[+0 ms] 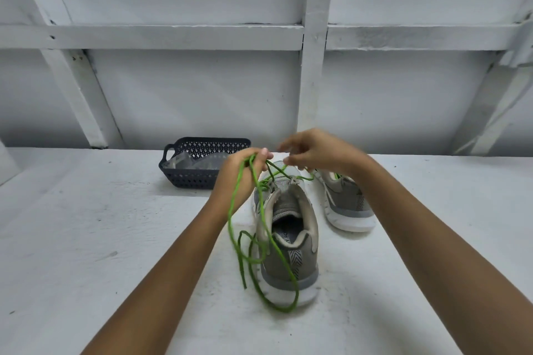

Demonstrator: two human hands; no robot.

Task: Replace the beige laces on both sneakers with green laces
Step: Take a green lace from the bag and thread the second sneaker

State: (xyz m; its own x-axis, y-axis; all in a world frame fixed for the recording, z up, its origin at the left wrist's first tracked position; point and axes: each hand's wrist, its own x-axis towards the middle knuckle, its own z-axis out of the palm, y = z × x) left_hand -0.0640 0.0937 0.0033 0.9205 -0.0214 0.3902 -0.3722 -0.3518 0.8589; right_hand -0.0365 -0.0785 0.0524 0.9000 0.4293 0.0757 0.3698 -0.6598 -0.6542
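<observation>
On the white counter (86,239), a grey sneaker (291,245) stands mid-surface, heel toward the front edge. A second sneaker (346,199) sits just beside it to the right, and a dark basket (190,176) is near the back edge. The left hand (239,176) grips the green lace (235,239), which is threaded at the toe eyelets. The right hand (317,153) is curled close by; its grasp is blurred and I cannot tell it.

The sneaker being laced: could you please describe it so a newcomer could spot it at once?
On the white table, two grey sneakers stand right of a dark basket. It is the nearer sneaker, heel toward the camera. Unlike the farther sneaker, loose green lace trails down its side.
</observation>
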